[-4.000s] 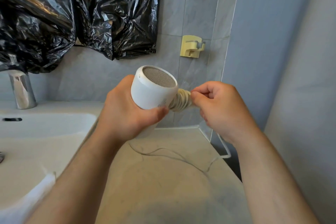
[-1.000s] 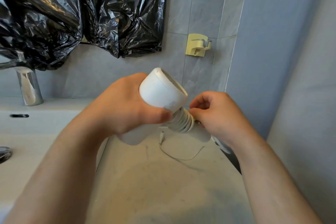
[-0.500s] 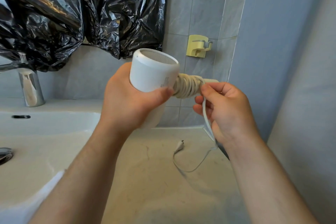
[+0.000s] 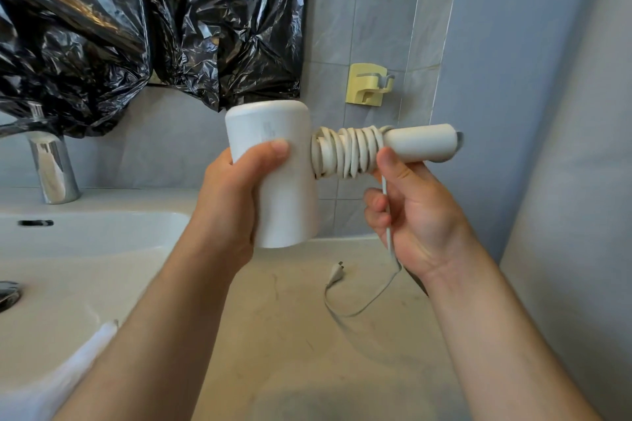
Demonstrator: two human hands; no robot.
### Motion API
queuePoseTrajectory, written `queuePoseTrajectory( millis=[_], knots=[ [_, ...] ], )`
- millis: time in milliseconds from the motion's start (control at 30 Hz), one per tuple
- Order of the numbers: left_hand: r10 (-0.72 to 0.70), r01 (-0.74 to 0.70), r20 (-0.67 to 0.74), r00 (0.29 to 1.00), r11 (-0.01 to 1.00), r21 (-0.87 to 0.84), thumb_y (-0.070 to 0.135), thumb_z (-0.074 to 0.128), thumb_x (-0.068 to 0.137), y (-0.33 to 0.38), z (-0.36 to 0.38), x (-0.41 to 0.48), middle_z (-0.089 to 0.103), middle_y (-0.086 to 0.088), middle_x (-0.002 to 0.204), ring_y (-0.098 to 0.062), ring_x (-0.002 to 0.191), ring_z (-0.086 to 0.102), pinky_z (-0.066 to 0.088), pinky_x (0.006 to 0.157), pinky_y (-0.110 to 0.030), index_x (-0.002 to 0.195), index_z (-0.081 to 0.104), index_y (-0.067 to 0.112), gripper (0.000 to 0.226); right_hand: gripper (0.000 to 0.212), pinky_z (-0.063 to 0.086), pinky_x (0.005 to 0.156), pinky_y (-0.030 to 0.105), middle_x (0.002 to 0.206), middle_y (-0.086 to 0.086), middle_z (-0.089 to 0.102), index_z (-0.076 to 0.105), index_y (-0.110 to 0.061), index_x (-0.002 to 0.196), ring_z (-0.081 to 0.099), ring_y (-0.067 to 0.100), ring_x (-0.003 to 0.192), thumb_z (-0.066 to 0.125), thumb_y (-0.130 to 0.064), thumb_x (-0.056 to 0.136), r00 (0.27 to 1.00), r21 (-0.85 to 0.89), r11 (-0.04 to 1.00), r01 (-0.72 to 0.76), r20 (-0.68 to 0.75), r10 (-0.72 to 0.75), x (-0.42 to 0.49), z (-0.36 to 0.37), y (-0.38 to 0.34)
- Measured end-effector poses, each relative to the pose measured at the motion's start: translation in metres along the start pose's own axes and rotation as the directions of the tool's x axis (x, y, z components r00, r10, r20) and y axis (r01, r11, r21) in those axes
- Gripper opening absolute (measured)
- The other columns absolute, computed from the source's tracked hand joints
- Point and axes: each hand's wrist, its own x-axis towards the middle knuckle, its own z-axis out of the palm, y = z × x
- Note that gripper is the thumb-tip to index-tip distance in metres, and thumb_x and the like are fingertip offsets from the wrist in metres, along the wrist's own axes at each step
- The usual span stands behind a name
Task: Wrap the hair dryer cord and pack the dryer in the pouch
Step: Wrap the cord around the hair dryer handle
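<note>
I hold the hair dryer [image 4: 273,174] up in the air, over the desk [image 4: 307,352] and next to the sink [image 4: 85,232]. My left hand [image 4: 236,202] is wrapped around the fat round body of the dryer, with my thumb pressed on its front, so those fingers are clamped on the dryer. The handle [image 4: 420,142] sticks out sideways to the right. The cord [image 4: 345,155] goes round and round the handle in many loops, packed close to the body. That part looks mostly done. My right hand [image 4: 413,215] is just under the loops. Its thumb touches the last loop, and its fingers [image 4: 376,212] are curled around the loose bit of cord that hangs down through my hand. So those fingers are closed on the cord, but I think only softly, so it can slide. Below my hand the cord makes a small bend over the desk, and the plug [image 4: 337,272] is at its end, resting on the desk or just above it. Only a short piece is left, so I think a few more turns will use it up. Then the plug end needs tucking in so the loops do not come undone. The far end of the handle is bare, so there is room. I cannot see the pouch anywhere here. Putting the dryer in the pouch is not done yet, and I will have to find the pouch first.
</note>
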Motion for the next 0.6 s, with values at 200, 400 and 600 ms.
queuePoseTrajectory(
  millis=[200,400,600],
  knots=[
    [-0.3,0.313,0.109,0.948,0.94,-0.133,0.046,0.062,0.08,-0.001,0.004,0.001,0.074,-0.008,0.079,-0.02,0.066,0.071,0.058,0.064,-0.034,0.1,0.069,0.015,0.038,0.021,0.031,0.036,0.014,0.067,-0.004,0.059,0.061,-0.015,0.087,0.045,0.003,0.043,0.068,-0.015,0.067,0.991,0.096,0.986,0.133,-0.022,-0.131,0.002,0.001,0.005],
    [0.099,-0.065,-0.104,0.99,0.955,0.29,0.005,0.05,0.098,-0.015,-0.002,0.009,0.066,0.002,0.115,0.007,0.07,0.066,0.05,0.053,-0.013,0.12,0.053,0.026,0.03,0.01,0.031,0.031,0.011,0.06,-0.005,0.056,0.059,-0.014,0.078,0.044,0.002,0.038,0.062,-0.011,0.087,0.96,0.324,0.944,0.065,-0.28,0.03,0.011,-0.005,0.004],
    [0.445,-0.621,0.469,0.763,0.302,0.723,0.043,0.08,0.071,-0.03,-0.03,0.018,0.032,-0.003,0.157,-0.013,0.148,0.025,0.029,0.116,-0.032,0.148,0.036,0.024,0.091,0.014,0.032,0.03,0.009,0.052,-0.006,0.052,0.057,-0.015,0.076,0.044,0.002,0.035,0.064,-0.016,0.088,0.944,0.373,0.928,-0.028,-0.295,0.147,0.013,-0.005,0.004]
  ],
)
